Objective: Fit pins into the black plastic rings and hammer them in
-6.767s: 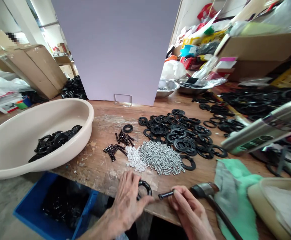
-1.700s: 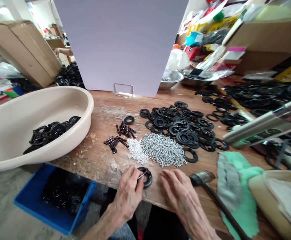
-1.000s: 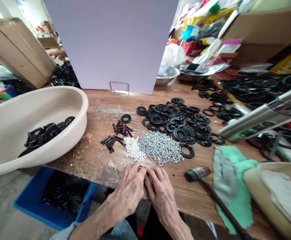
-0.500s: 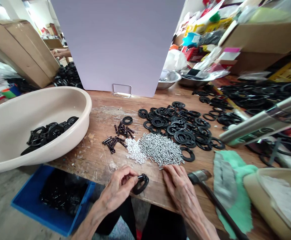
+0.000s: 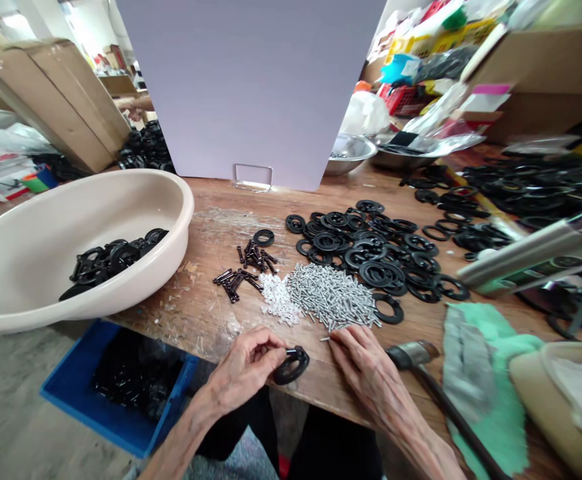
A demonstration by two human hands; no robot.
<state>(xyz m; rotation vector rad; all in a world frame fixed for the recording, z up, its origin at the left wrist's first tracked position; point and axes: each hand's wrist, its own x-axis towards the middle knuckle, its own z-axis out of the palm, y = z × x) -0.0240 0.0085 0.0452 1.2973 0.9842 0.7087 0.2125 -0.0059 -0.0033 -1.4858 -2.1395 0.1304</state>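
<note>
My left hand pinches a black ring between thumb and fingers at the table's front edge. The ring is tilted up, and a shiny dark pin lies across its top by my fingertips. My right hand rests on the wood with its fingers together, and a small silver pin pokes out at the fingertips. Just beyond them spreads a heap of silver pins. White beads adjoin it on the left, with dark short rods farther left. Behind lies a pile of black rings.
A hammer lies right of my right hand, by a green cloth and a beige tub. On the left stands a large cream basin with black parts; a blue crate is below. A pale panel stands behind.
The view has shifted, so everything sits a little differently in the picture. My left hand still pinches the ring, and my right hand stays at the edge of the silver heap.
</note>
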